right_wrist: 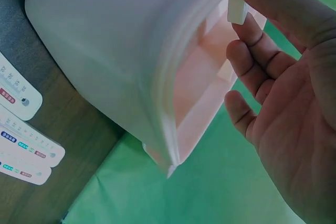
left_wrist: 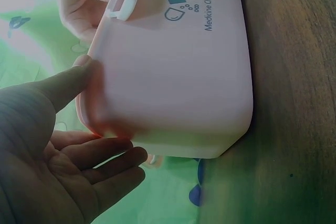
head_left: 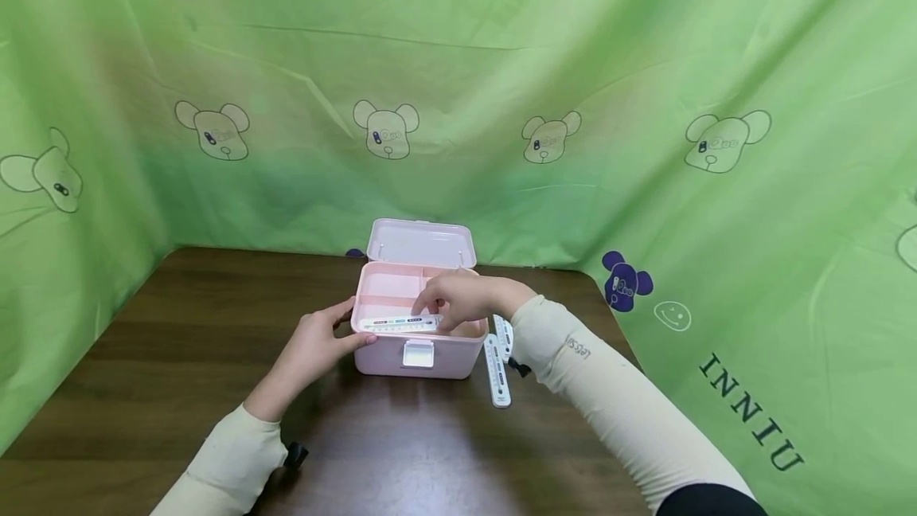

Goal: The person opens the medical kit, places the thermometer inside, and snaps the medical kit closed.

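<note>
A pink medicine chest (head_left: 383,358) stands with its lid (head_left: 423,244) raised and its divided tray showing. At its front left corner my left hand (head_left: 311,350) grips the rim, thumb on the front and fingers along the side, as the left wrist view also shows. Over the front compartment my right hand (head_left: 464,295) pinches one end of a flat white thermometer (head_left: 397,324), which lies lengthwise along the front of the tray. In the right wrist view the thermometer's end (right_wrist: 237,9) sits between thumb and fingers. Whether it touches the tray floor I cannot tell.
More white thermometers lie on the brown table (head_left: 179,341) to the right of the chest, one thermometer (head_left: 497,371) nearest the front and others partly under the right forearm. Green cloth (head_left: 458,62) hangs behind and at both sides.
</note>
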`<state>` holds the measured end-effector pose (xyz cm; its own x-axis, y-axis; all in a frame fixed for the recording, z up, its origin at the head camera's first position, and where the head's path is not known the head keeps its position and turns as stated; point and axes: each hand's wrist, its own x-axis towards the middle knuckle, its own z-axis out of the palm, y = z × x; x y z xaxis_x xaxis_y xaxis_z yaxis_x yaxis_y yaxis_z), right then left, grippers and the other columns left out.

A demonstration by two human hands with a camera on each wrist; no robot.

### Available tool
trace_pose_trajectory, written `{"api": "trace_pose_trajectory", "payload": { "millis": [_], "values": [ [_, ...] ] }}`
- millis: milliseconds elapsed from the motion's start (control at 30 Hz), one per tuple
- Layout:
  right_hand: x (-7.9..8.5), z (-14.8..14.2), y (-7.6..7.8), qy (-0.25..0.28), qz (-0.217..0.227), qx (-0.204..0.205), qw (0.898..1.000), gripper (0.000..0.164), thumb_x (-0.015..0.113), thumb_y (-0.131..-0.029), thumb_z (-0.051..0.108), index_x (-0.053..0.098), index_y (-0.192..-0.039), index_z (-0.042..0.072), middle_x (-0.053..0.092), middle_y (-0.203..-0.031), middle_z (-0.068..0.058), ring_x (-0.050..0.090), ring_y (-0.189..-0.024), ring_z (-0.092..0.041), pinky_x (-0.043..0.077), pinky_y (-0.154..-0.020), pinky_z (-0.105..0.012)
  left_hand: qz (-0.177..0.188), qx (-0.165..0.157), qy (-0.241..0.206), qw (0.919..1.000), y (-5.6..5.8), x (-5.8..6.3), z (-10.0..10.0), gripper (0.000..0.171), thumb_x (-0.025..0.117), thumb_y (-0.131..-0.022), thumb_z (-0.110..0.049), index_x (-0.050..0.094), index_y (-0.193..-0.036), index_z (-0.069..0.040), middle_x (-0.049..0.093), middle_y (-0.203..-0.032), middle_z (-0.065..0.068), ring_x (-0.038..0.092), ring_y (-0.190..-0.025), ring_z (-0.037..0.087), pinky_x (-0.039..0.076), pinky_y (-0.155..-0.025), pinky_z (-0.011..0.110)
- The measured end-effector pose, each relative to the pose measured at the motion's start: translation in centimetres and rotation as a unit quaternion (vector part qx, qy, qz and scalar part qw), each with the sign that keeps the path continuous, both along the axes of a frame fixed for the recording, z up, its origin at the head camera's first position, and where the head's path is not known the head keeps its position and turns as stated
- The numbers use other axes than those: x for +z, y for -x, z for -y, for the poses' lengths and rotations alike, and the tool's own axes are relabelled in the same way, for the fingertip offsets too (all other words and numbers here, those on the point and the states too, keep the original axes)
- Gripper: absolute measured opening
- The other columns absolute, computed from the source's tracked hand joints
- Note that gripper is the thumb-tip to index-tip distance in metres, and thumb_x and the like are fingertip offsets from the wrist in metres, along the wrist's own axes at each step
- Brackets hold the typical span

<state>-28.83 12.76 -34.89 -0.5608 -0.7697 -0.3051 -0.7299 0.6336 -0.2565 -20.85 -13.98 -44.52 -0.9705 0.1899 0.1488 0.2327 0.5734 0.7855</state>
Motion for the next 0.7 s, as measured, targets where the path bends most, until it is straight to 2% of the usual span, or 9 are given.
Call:
{"api": "trace_pose_trajectory", "payload": {
  "millis": [133, 333, 600, 700],
  "values": [
    [-0.4, -0.1, 0.1, 0.007, -0.003, 0.007, 1.0, 0.046, 0.081, -0.083, 0.011, 0.072, -0.127, 0.021, 0.062, -0.09, 0.008, 0.053, -0.087, -0.009, 0.045, -0.082, -0.027, -0.004, 0.001, 0.003, 1.0, 0.0, 0.1, 0.0, 0.083, 0.082, -0.086, -0.043, 0.049, -0.152, -0.005, 0.06, -0.143, 0.017, 0.062, -0.127, 0.035, 0.054, -0.099, 0.053],
    [-0.8, 0.1, -0.1, 0.012, 0.025, 0.001, 1.0, 0.045, 0.078, -0.085, 0.006, 0.07, -0.128, 0.017, 0.06, -0.09, 0.005, 0.051, -0.083, -0.007, 0.045, -0.079, -0.023, -0.011, 0.002, 0.007, 0.9999, 0.1, 0.0, 0.1, 0.083, 0.083, -0.086, -0.043, 0.05, -0.151, -0.004, 0.061, -0.142, 0.018, 0.063, -0.126, 0.035, 0.054, -0.098, 0.052],
    [-0.7, 0.8, -0.6, 0.002, 0.012, 0.01, 1.0, 0.031, 0.075, -0.088, 0.005, 0.073, -0.117, 0.016, 0.062, -0.086, 0.006, 0.053, -0.08, -0.005, 0.047, -0.078, -0.022, -0.013, 0.001, 0.0, 0.9999, 0.1, -0.2, 0.1, 0.083, 0.083, -0.086, -0.044, 0.05, -0.151, -0.005, 0.061, -0.142, 0.018, 0.063, -0.126, 0.036, 0.054, -0.099, 0.053],
    [-0.7, 0.9, -0.7, 0.003, 0.019, 0.003, 1.0, 0.029, 0.073, -0.089, 0.005, 0.073, -0.116, 0.015, 0.062, -0.086, 0.007, 0.054, -0.079, -0.004, 0.047, -0.078, -0.022, -0.012, 0.0, -0.004, 0.9999, 0.1, -0.3, 0.1, 0.083, 0.083, -0.086, -0.044, 0.05, -0.151, -0.005, 0.061, -0.142, 0.018, 0.063, -0.126, 0.036, 0.054, -0.099, 0.054]
  ]
}}
